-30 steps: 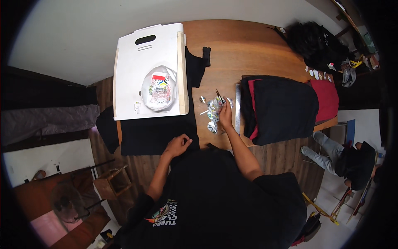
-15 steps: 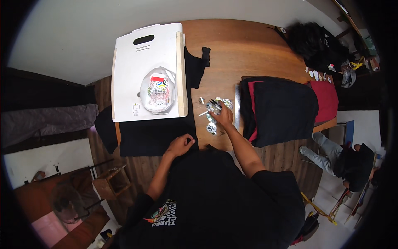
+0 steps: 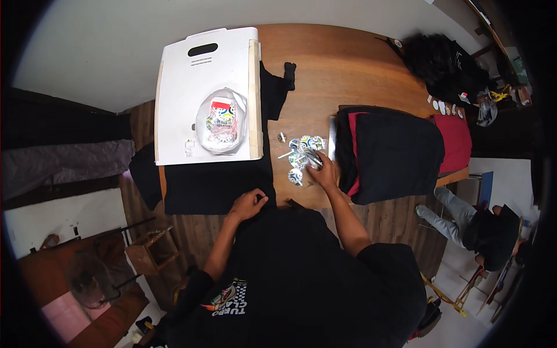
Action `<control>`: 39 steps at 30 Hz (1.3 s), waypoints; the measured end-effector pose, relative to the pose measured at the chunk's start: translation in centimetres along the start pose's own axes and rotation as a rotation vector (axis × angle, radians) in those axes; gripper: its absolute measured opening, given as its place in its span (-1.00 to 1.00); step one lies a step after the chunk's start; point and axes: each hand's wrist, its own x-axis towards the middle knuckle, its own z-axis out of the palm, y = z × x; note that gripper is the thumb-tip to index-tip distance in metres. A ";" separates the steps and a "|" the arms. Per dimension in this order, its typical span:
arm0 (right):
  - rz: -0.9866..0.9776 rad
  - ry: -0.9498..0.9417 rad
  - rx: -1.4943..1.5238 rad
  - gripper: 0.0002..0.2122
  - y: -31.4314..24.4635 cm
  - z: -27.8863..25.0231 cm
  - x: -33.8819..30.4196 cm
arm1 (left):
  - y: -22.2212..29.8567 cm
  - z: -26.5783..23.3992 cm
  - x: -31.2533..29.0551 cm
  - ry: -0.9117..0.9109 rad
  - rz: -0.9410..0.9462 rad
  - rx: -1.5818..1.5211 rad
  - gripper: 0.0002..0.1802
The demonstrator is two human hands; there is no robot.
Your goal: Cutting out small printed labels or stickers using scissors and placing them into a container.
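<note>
My right hand (image 3: pixel 325 174) is closed on a small two-pronged tool (image 3: pixel 314 156), dark and silvery, its exact kind blurred. The tool is over a cluster of round printed paper tags (image 3: pixel 296 176) lying on the wooden table. A thin white stick (image 3: pixel 285 155) pokes out at the cluster's left, and one small dark round piece (image 3: pixel 282 137) lies just beyond it. My left hand (image 3: pixel 249 205) rests with curled fingers at the near edge of a black garment (image 3: pixel 217 188); nothing shows in it.
A white board (image 3: pixel 180 110) covers part of the garment and bears a plastic bag of printed tags (image 3: pixel 222 124). To the right, folded black and red garments (image 3: pixel 394 153) are stacked beside a metal ruler (image 3: pixel 332 139). A black bag (image 3: pixel 444 64) lies at the far right; another person (image 3: pixel 493 235) is beyond.
My right hand has moved slightly right and nearer to me, taking the tool across the tags. The left hand stays curled at the garment's edge. The view has shifted a little.
</note>
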 end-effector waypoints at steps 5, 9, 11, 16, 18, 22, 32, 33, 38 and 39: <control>0.158 -0.003 0.042 -0.51 -1.9 0.1 1.2 | 0.1 0.0 0.7 -0.027 -0.006 0.025 -0.70; 0.096 -0.223 0.097 -0.64 -5.8 -0.5 2.4 | 0.1 -0.1 0.8 0.002 0.016 0.041 -0.70; 0.019 -0.351 -0.049 -0.60 -6.1 -0.2 2.9 | -0.1 -0.3 0.8 0.013 0.011 0.034 -0.71; 0.122 -0.222 -0.088 -0.48 -5.4 1.7 3.4 | -1.0 0.0 -0.1 0.038 -0.007 0.021 -0.71; 0.086 -0.259 -0.109 -0.48 -5.1 1.5 4.7 | -1.2 0.1 -0.5 0.044 -0.010 0.025 -0.71; -0.045 -0.301 -0.138 -0.56 -3.1 0.9 5.2 | -1.2 0.1 -0.6 0.020 -0.019 0.024 -0.71; -0.022 -0.327 -0.117 -0.52 -2.9 -0.1 6.0 | -0.8 0.3 0.0 0.025 -0.009 0.010 -0.71; -0.021 -0.326 -0.115 -0.52 -3.0 0.3 6.2 | -0.7 0.3 0.1 0.027 0.006 0.006 -0.71; 0.025 -0.327 -0.039 -0.55 -4.7 -0.2 7.3 | -0.7 -0.1 0.0 0.053 -0.010 -0.002 -0.71; 0.017 -0.384 -0.029 -0.57 -5.0 -0.6 7.5 | -0.8 -0.1 0.0 0.082 0.015 -0.006 -0.72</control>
